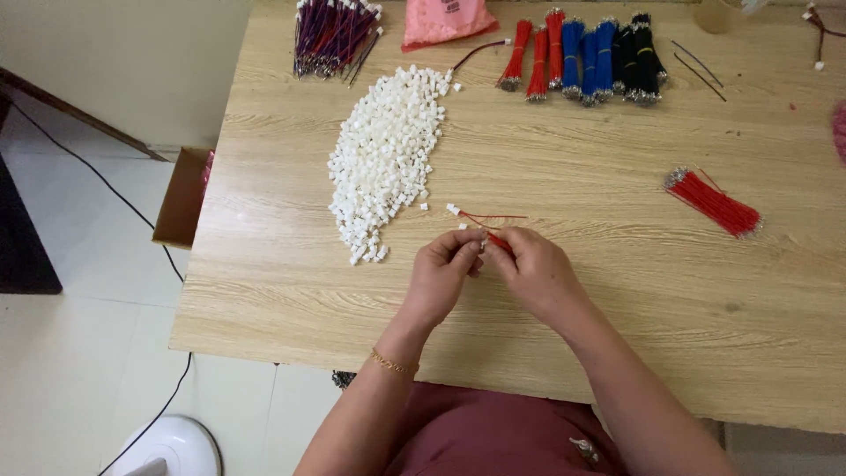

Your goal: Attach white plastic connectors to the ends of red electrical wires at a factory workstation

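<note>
Two hands, left hand (441, 269) and right hand (533, 273), fingertips pinching one small white plastic connector (482, 245) and thin red wire (498, 239) near the white connector heap (388, 154); best kept aligned.

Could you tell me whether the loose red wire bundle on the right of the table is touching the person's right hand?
Apart. The head view shows the red wire bundle lying well to the right of the right hand, with bare table between them.

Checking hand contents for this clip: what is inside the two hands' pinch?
Between the left hand and right hand sit a small white connector and a red wire. Fingers cover where they meet.
</note>
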